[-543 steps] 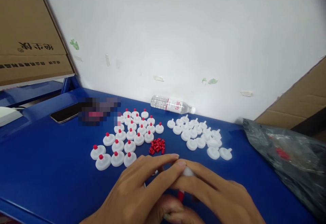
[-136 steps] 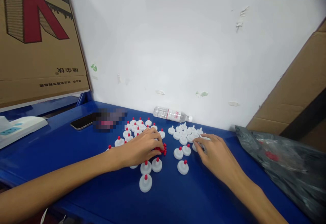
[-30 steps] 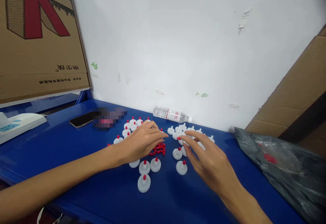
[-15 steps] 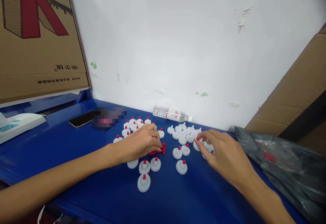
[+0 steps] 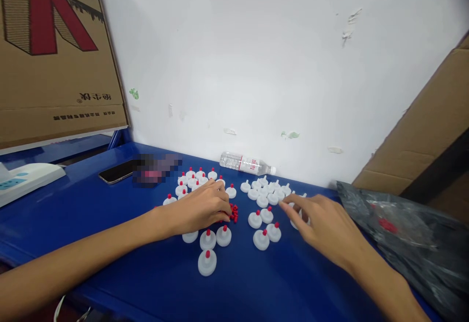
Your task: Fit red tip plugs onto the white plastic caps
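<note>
Several white plastic lids lie on the blue table (image 5: 91, 224). Those at the back left (image 5: 194, 178) and near the front (image 5: 207, 262) carry red plugs; a bare cluster (image 5: 262, 192) lies at the back right. My left hand (image 5: 200, 209) rests with its fingers curled and pinched onto the small heap of loose red plugs (image 5: 233, 213). My right hand (image 5: 324, 224) lies further right, fingers stretched out toward the bare lids and holding nothing. A plugged lid (image 5: 274, 232) stands just left of it, beside three others.
A clear water bottle (image 5: 247, 163) lies against the white wall. A phone (image 5: 115, 171) and a white device (image 5: 25, 180) are at the left, below a cardboard box (image 5: 51, 53). A black plastic bag (image 5: 403, 234) and more cardboard (image 5: 421, 136) fill the right.
My right hand has set a plugged lid down beside the three near the front and drawn back slightly toward the bare lids. My left hand has stayed at the red heap.
</note>
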Motion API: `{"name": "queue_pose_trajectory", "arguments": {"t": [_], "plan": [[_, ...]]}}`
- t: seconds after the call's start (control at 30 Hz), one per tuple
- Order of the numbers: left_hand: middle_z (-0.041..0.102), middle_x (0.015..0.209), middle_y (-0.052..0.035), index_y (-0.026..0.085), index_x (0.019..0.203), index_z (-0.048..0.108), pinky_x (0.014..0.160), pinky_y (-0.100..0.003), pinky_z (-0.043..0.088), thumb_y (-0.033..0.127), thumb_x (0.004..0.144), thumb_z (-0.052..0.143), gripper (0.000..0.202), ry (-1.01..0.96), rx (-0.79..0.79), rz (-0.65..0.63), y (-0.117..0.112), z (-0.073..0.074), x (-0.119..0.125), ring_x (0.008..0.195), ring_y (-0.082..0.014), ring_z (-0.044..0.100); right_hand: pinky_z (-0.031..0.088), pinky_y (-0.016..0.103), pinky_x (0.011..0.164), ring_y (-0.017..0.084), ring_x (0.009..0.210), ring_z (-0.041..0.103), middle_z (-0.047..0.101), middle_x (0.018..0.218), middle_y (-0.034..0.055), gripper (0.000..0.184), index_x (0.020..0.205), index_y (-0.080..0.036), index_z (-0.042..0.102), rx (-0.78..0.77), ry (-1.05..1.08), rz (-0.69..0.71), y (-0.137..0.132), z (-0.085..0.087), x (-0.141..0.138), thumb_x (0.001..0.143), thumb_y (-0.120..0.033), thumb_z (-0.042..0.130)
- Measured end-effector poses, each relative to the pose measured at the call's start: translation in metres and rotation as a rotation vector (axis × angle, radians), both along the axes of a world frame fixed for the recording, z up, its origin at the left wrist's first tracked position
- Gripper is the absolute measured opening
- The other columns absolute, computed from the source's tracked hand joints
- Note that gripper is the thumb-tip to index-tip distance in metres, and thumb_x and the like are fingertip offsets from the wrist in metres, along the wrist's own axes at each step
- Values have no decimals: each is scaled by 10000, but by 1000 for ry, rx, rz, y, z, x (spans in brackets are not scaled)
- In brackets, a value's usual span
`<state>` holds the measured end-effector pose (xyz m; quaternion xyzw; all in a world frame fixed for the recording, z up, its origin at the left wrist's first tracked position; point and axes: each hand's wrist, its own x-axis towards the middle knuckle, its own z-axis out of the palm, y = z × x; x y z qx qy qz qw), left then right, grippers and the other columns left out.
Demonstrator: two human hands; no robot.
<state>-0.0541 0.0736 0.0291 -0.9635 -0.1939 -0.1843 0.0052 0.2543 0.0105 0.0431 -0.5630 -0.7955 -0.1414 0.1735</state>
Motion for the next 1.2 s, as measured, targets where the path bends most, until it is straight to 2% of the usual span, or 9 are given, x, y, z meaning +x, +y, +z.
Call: {"name": "queue_pose_trajectory", "arguments": {"t": [0.13, 0.3, 0.47, 0.7, 0.87, 0.97, 1.07, 1.2], "plan": [[731, 862, -32, 209, 953, 786, 782, -333, 383, 222, 958, 740, 48, 10, -15, 17, 0, -1, 0, 868, -211, 529, 420, 384, 654, 275, 712, 678, 747, 795, 61, 330, 988, -229, 730, 132, -47, -145, 9, -3, 14, 1036, -347, 425], [722, 853, -27, 215, 903, 788, 769, -328, 380, 205, 950, 746, 63, 23, -34, 18, 0, -4, 0, 873, -207, 523, 440, 407, 713, 303, 815, 694, 757, 858, 98, 259, 999, -198, 743, 121, -157, -178, 15, -18, 21, 1001, -305, 508], [715, 846, -30, 209, 883, 789, 765, -330, 381, 190, 954, 738, 89, 27, -44, 25, -1, -3, 0, 873, -206, 520, 450, 401, 723, 295, 816, 707, 772, 825, 83, 205, 997, -214, 759, 67, -209, -199, 17, -28, 22, 987, -295, 571], [707, 857, -27, 202, 928, 777, 760, -317, 400, 148, 948, 734, 72, 28, -45, 35, -5, 0, 2, 872, -204, 532, 434, 365, 648, 282, 701, 710, 747, 730, 73, 133, 995, -221, 748, 57, -200, -238, 17, -28, 20, 939, -276, 641], [698, 905, -42, 183, 996, 732, 788, -321, 422, 164, 1014, 627, 108, 13, -21, 45, -5, 1, 2, 888, -208, 543, 404, 327, 552, 253, 627, 713, 753, 730, 35, 143, 964, -240, 725, 93, -127, -198, 18, -26, 23, 948, -216, 584], [690, 899, -38, 175, 966, 686, 798, -316, 437, 162, 1022, 588, 113, -10, -5, 58, -5, 4, 2, 876, -201, 562, 424, 316, 511, 251, 656, 732, 772, 828, 34, 205, 1108, -236, 697, 156, -37, -162, 18, -21, 21, 993, -242, 527], [662, 855, -25, 171, 917, 640, 758, -305, 438, 159, 1006, 600, 99, -31, 14, 81, -6, 5, 2, 807, -185, 569, 494, 303, 531, 211, 691, 738, 767, 986, 43, 253, 1211, -239, 658, 215, 56, -75, 16, -16, 14, 1022, -251, 489], [653, 830, -12, 176, 936, 639, 768, -309, 441, 204, 1036, 581, 119, -59, 63, 75, -5, 3, 2, 762, -170, 569, 579, 291, 651, 174, 766, 742, 733, 1118, 51, 239, 1163, -249, 665, 261, 125, 117, 11, -12, 0, 1025, -198, 477]]}}
